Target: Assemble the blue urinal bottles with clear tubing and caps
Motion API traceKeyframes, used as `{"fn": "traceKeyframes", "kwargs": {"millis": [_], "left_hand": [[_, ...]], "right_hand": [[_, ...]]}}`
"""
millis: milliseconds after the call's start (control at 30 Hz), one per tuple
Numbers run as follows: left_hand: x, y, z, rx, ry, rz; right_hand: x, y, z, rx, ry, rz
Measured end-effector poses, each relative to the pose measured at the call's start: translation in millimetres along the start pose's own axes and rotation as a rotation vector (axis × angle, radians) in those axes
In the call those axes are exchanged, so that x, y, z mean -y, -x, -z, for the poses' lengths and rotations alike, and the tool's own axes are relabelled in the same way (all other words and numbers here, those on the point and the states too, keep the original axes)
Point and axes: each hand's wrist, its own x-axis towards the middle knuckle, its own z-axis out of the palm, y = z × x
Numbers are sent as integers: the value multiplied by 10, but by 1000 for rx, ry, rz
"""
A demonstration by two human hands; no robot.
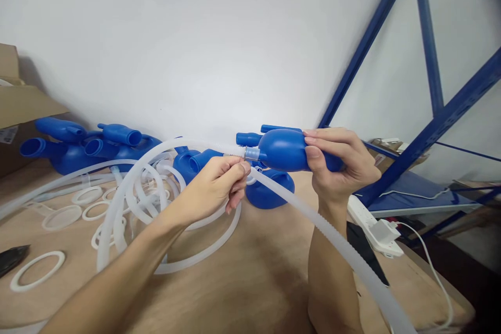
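Note:
A blue plastic vessel [284, 150] is held up above the table, its narrow neck pointing left. My right hand [340, 159] grips its right end, fingers on top and thumb on the near side. On the neck sits the end of a translucent corrugated hose [227, 148], with a thin metal ring [246, 152] around the joint. My left hand [223, 180] pinches just below the ring, fingertips closed; what exactly lies between them is partly hidden. Another length of hose [321, 224] runs from near my left hand to the lower right, in front of my right forearm.
More blue vessels [113, 141] stand along the white wall. Coiled hoses and white rings [38, 271] lie on the wooden table [242, 282]. A cardboard box [27, 109] is at left; a power strip [371, 227], dark phone-like slab [368, 253] and blue metal frame [426, 135] are at right.

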Motion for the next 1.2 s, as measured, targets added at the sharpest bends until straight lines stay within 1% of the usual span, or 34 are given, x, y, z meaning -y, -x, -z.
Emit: {"fn": "traceKeyframes", "kwargs": {"millis": [67, 133, 200, 233, 300, 333, 367, 400, 433, 500, 567, 600, 633, 700, 800, 867, 933, 967, 1000, 1100, 1200], "left_hand": [[-33, 15, -9, 5, 65, 55], [-49, 19, -12, -1, 131, 101], [-60, 12, -5, 19, 203, 137], [-67, 7, 3, 47, 231, 150], [-95, 1, 25, 109, 227, 163], [-116, 4, 39, 125, 186, 157], [-141, 13, 57, 117, 119, 140], [-169, 28, 80, 85, 28, 110], [-199, 49, 107, 25, -82, 62], [-260, 102, 178, -169, -333, -87], [-312, 159, 261, -365, -576, -270], [-333, 184, 302, -421, -677, -348], [-350, 204, 337, -434, -761, -407], [-366, 228, 388, -364, -908, -476], [-353, 226, 419, -253, -1082, -538], [-335, 212, 432, -179, -1120, -555], [-323, 202, 450, -101, -1094, -541], [-319, 198, 459, -82, -1078, -536], [-316, 195, 469, -79, -1065, -538], [-295, 180, 492, -123, -1024, -562], [-263, 159, 514, -143, -952, -563]], "right_hand": [[-6, -7, -18, -2, 30, 38], [1, -26, -29, -1, 38, 114], [18, -51, -28, 15, 33, 175], [27, -61, -25, 22, 33, 183], [47, -69, -27, 17, 34, 150], [55, -66, -36, -4, 32, 128], [62, -58, -49, -31, 26, 108], [67, -47, -66, -51, 16, 88], [70, -35, -83, -61, 8, 64], [68, -9, -108, -57, 0, 3], [60, 10, -114, -47, -12, -55], [55, 16, -111, -47, -22, -72], [51, 19, -108, -45, -31, -84], [51, 22, -109, -17, -47, -95], [83, 23, -153, 32, -83, -77], [126, 25, -202, 20, -97, -77], [177, 30, -249, 7, -92, -106], [203, 32, -269, 11, -87, -129], [227, 35, -286, 19, -87, -153], [284, 45, -325, 23, -93, -217], [304, 59, -353, 29, -139, -230]]}}
